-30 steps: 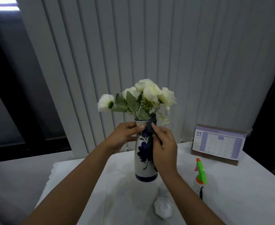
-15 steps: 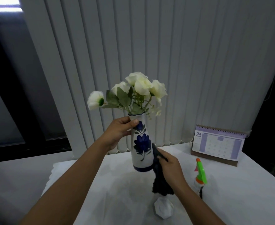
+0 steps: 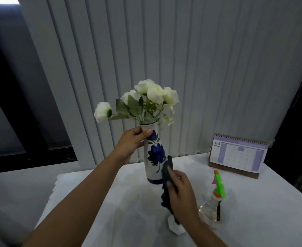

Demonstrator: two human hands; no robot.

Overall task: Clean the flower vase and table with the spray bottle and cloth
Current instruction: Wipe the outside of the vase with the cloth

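The left hand (image 3: 131,142) grips the vase (image 3: 154,154) by its neck, holding it clear above the table (image 3: 253,202). The right hand (image 3: 180,191) is closed on the dark cloth (image 3: 167,172), pressed against the vase's lower right side. The spray bottle (image 3: 215,198) stands just right of that hand.

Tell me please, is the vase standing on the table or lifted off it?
Lifted. The left hand grips the vase near its neck, and its blue base hangs above the table, slightly tilted, while the right hand presses the cloth against its lower side.
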